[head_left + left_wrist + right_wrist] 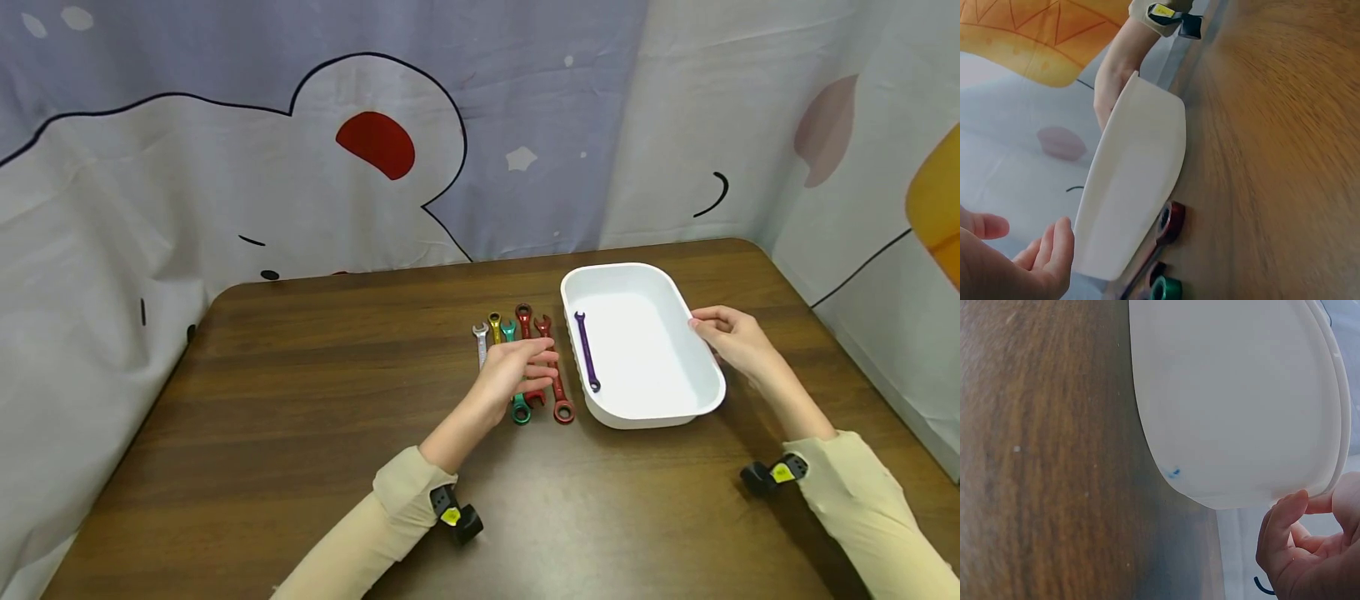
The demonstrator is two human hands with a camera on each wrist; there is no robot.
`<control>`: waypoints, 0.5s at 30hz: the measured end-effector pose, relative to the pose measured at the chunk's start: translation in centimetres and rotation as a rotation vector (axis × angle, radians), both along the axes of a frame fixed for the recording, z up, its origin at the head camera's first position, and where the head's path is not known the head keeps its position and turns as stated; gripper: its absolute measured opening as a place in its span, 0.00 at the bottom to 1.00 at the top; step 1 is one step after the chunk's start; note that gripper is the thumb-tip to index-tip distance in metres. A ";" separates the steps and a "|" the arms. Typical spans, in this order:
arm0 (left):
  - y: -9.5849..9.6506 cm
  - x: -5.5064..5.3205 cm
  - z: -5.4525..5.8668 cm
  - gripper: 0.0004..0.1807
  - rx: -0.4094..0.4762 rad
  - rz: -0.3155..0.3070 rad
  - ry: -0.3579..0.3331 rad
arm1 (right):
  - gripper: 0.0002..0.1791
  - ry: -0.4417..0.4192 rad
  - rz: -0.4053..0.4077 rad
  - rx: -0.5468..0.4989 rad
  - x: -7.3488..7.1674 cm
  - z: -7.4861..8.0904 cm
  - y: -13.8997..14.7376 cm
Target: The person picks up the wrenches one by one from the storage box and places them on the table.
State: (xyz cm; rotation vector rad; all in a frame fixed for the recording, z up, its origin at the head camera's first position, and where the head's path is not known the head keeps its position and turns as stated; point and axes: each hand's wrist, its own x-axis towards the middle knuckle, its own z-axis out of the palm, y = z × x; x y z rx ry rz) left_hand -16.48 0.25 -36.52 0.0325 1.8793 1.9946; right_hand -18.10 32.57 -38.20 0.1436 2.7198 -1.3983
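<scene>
A white plastic tray point(652, 350) stands on the table, with a purple wrench point(587, 354) lying along its left inner side. My right hand point(735, 340) holds the tray's right rim between thumb and fingers, close up in the right wrist view. Left of the tray lies a row of wrenches: a silver one point(481, 340), a yellow one point(495, 323), a green one point(521, 410), a red one point(523, 318) and another red one point(559, 392). Over this row hovers my left hand point(513, 373), fingers extended and slightly bent, holding nothing; it hides the wrenches' middles.
The brown wooden table point(300, 417) reaches out on both sides of the tray. A printed curtain point(225, 192) hangs behind its back edge and along the sides. Both wrists wear small black cameras point(467, 523) over beige sleeves.
</scene>
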 end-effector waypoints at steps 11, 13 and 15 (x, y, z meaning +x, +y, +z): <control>2.1 -0.3 1.4 0.20 -0.009 -0.026 0.017 | 0.29 0.000 0.000 0.009 0.0 0.2 0.0; 2.4 -0.4 1.4 0.19 -0.012 -0.023 0.012 | 0.29 -0.002 0.001 0.003 0.0 0.2 0.0; 2.7 -0.5 1.4 0.19 -0.013 -0.020 0.006 | 0.29 -0.003 0.001 -0.002 0.0 0.2 0.0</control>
